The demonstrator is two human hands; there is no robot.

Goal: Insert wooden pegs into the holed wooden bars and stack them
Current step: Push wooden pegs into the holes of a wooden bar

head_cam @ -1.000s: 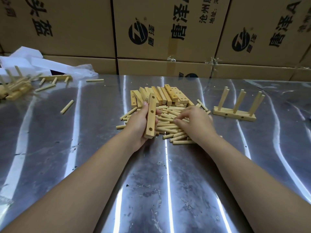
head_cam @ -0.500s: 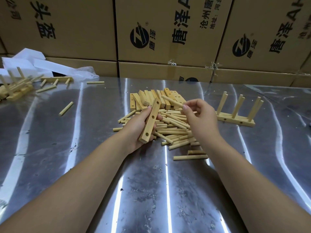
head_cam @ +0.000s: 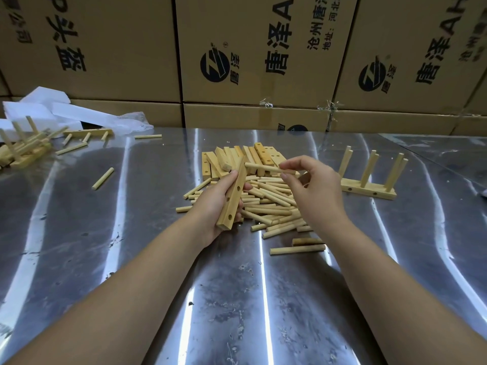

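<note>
My left hand grips a holed wooden bar, tilted nearly upright above the table, three holes showing on its face. My right hand pinches a wooden peg by one end; the peg lies level, its free tip right beside the bar's top end. Below both hands is a loose pile of pegs, and behind it a row of bare holed bars. A finished bar with upright pegs stands to the right.
A steel table carries everything. Stray pegs lie left and near the front. Finished pieces and white wrapping sit at the far left. Cardboard boxes wall off the back.
My right hand rose from the peg pile with one peg and brought it toward the bar's top. My left hand lifted and tilted the bar upward.
</note>
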